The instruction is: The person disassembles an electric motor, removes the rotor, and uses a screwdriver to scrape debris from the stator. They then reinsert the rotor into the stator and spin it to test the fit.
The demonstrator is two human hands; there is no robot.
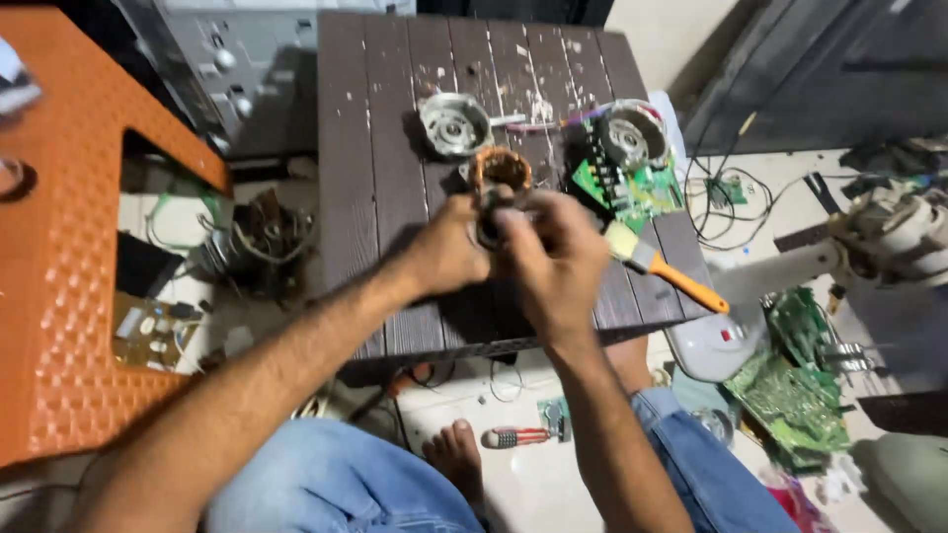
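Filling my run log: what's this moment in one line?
left hand: holds motor part | right hand: on it | brush: on table

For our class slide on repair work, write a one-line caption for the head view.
Both hands, left hand and right hand, grip a small motor part above a dark table, beside a paintbrush.

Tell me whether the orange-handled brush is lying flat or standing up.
Lying flat: the brush rests lengthwise on the dark table, bristles toward the green circuit board.
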